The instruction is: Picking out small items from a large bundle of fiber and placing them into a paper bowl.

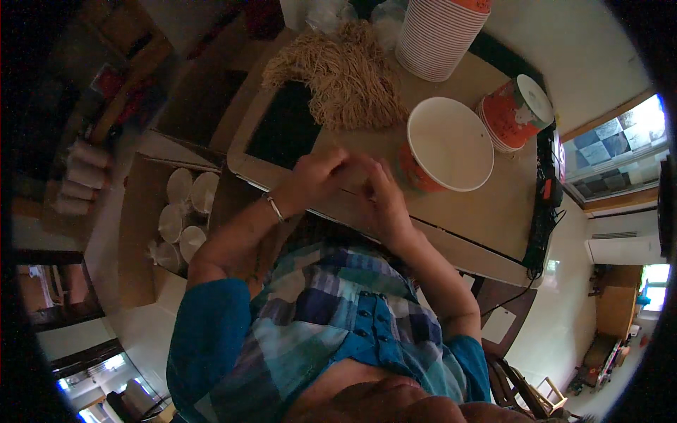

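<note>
In the head view, both hands are drawn together in front of the body, by the near edge of the surface [486,222]: the left hand [317,178] is turned inward with its fingers bent, and the right hand [386,201] faces it, fingers bent too, so that the fingertips almost meet. Whether a thin strand is pinched between them is too dark and blurred to tell. For fine fingertip work like this, it would probably help to keep both wrists low and steady, to use just the tips of thumb and forefinger, and to draw a single strand clear of its neighbours so that nothing snags; tugging hard could tangle the rest. The elbows would do well to stay clear of the rim of the tub. The bundle of tan strands [349,81] lies loosely heaped on the surface, just beyond the hands. The wide white-lined paper tub [451,144] stands just to the right of the right hand, its mouth up; contact between them cannot be made out. Behind it rise a tall stack of white tubs [436,42] and, farther right, an orange-and-green tub [513,113].
</note>
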The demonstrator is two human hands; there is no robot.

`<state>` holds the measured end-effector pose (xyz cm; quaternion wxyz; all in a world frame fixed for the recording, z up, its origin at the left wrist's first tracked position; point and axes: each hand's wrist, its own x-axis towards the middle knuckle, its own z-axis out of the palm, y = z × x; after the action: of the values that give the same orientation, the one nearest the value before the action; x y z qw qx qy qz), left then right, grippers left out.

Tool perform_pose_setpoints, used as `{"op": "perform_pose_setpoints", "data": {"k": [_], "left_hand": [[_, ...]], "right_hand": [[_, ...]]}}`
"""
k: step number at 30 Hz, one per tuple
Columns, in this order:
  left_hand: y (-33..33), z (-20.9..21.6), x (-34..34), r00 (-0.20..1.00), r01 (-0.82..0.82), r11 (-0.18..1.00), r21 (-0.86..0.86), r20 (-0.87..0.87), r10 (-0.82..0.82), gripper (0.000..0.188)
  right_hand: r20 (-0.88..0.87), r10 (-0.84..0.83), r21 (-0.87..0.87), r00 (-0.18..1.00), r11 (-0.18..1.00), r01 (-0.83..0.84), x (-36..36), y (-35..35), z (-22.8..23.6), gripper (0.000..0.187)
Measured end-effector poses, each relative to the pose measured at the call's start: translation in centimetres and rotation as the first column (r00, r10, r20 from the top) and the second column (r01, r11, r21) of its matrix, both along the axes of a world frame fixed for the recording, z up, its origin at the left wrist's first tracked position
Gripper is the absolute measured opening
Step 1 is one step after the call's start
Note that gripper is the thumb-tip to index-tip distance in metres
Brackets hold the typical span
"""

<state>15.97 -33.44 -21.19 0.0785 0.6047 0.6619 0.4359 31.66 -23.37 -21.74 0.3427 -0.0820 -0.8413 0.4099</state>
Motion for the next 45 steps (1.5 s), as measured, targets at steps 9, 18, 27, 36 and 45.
{"op": "perform_pose_setpoints", "data": {"k": [9, 18, 27, 36, 45], "left_hand": [[-0.2, 4.0, 2.3, 0.988, 0.13, 0.991, 0.008, 0.082, -0.13, 0.013], [1.7, 3.1, 6.4, 0.923, 0.264, 0.964, -0.045, 0.302, -0.238, 0.01], [4.4, 2.1, 10.8, 0.738, 0.451, 0.887, -0.102, 0.602, -0.306, 0.01], [13.2, 6.2, 2.7, 0.991, 0.133, 0.955, 0.264, -0.006, -0.137, 0.023], [15.0, 2.7, 0.6, 0.993, 0.089, 0.991, -0.1, 0.086, -0.08, 0.025]], "right_hand": [[0.402, 0.04, -0.315, 0.915, 0.944, 0.097, 5.9, 0.4, 1.1, 0.013], [-0.007, -0.12, -0.375, 0.993, 0.921, 0.109, 11.6, 2.7, 3.7, 0.025], [-0.527, -0.166, -0.796, 0.833, 0.44, -0.416, 12.4, 3.5, 4.2, 0.03], [-0.233, -0.295, -0.848, 0.927, 0.529, -0.045, 13.5, 4.8, 5.5, 0.014], [-0.053, -0.251, -0.595, 0.966, 0.785, 0.171, 12.9, 5.8, 9.0, 0.036]]}}
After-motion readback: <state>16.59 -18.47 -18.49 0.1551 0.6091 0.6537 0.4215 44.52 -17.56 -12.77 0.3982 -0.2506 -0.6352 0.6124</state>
